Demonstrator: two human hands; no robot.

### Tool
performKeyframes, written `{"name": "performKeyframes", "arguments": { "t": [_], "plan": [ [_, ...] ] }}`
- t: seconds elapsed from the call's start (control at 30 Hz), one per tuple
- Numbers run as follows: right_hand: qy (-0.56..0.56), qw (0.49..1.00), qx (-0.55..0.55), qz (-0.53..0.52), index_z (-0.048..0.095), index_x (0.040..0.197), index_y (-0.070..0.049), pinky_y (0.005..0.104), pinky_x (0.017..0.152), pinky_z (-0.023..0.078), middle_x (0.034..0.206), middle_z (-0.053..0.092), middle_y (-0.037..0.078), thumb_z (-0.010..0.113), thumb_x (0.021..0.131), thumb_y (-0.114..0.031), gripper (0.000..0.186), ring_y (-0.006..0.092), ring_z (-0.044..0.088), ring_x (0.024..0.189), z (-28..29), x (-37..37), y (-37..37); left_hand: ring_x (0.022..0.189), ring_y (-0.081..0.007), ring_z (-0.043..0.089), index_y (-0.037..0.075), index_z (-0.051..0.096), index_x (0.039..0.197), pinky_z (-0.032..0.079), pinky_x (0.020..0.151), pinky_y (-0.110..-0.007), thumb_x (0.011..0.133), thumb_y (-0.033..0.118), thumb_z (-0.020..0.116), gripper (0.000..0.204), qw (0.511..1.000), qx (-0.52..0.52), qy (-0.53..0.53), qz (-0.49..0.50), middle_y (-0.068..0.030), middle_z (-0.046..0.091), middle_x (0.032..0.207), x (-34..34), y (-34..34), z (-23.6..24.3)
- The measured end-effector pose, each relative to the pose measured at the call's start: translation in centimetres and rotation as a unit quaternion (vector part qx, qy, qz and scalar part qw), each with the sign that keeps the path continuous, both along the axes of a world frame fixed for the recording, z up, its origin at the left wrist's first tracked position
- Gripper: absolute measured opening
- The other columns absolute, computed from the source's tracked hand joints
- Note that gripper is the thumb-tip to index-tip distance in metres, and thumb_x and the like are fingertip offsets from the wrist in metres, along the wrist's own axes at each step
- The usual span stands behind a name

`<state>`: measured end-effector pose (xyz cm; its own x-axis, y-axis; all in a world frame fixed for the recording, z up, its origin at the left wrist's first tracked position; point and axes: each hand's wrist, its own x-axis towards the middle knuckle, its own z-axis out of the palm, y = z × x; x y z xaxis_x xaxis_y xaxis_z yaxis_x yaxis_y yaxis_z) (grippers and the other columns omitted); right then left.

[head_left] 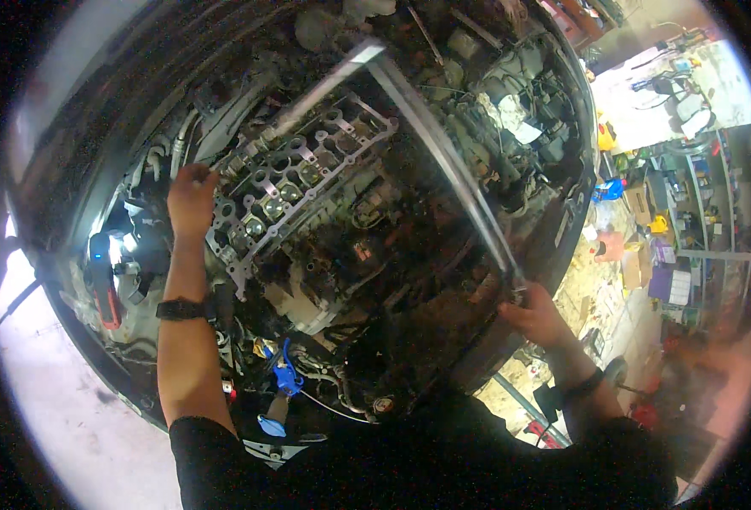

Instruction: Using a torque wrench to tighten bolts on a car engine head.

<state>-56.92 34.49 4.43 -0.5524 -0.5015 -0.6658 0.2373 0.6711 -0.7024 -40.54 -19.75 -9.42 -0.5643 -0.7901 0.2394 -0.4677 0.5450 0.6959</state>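
I look down into a car's open engine bay. An exposed grey cylinder head (307, 166) with rows of round openings lies at the centre. My left hand (191, 197) is closed on something at the head's left end; what it grips is hidden. My right hand (535, 313) grips the near end of a long metal bar (439, 144). The bar runs up and away across the engine to a bend near the top. A black watch (180, 309) sits on my left wrist.
A red and black work light (103, 285) lies in the bay at the left. Blue clips (287, 378) and hoses hang near the front edge. A cluttered workbench and shelves (673, 212) stand at the right, with pale floor (78, 425) at the lower left.
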Motion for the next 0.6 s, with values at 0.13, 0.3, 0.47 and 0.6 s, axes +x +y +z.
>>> {"name": "performKeyframes", "arguments": {
  "t": [0.13,0.3,0.47,0.6],
  "plan": [
    [-0.050,0.979,-0.055,-0.191,0.060,0.090,-0.011,0.0239,0.050,0.036,0.071,0.055,-0.005,0.068,0.088,-0.014,0.009,0.0058,0.047,0.058,-6.8,-0.5,7.9,0.090,-0.0319,0.066,0.008,0.070,0.101,0.050,0.080,-0.040,0.080,0.037,0.072,0.036,0.992,0.019,-0.120,-0.020,-0.0143,0.070,0.095,-10.6,4.7,3.9],
    [-0.057,0.962,-0.047,-0.264,0.058,0.089,-0.012,0.0244,0.049,0.034,0.067,0.050,-0.006,0.070,0.087,-0.015,0.013,0.0069,0.045,0.056,-12.7,-2.4,11.0,0.097,-0.0341,0.065,0.010,0.071,0.103,0.050,0.084,-0.043,0.080,0.042,0.070,0.039,0.969,-0.078,-0.233,-0.037,-0.0136,0.069,0.103,-20.5,3.6,2.9],
    [-0.075,0.947,-0.059,-0.307,0.057,0.089,-0.013,0.0250,0.047,0.034,0.067,0.050,-0.006,0.070,0.088,-0.015,0.013,0.0067,0.044,0.054,-14.1,-2.2,12.3,0.103,-0.0341,0.064,0.009,0.070,0.107,0.050,0.089,-0.044,0.083,0.041,0.066,0.040,0.953,-0.104,-0.278,-0.061,-0.0127,0.068,0.112,-26.8,2.5,-0.8],
    [-0.095,0.934,-0.077,-0.336,0.057,0.091,-0.014,0.0255,0.046,0.033,0.067,0.050,-0.006,0.070,0.087,-0.017,0.014,0.0067,0.043,0.054,-12.7,-2.2,11.4,0.106,-0.0333,0.063,0.012,0.069,0.111,0.050,0.091,-0.044,0.084,0.042,0.065,0.041,0.935,-0.126,-0.324,-0.075,-0.0133,0.067,0.113,-29.3,3.5,-3.4]
  ]
}}
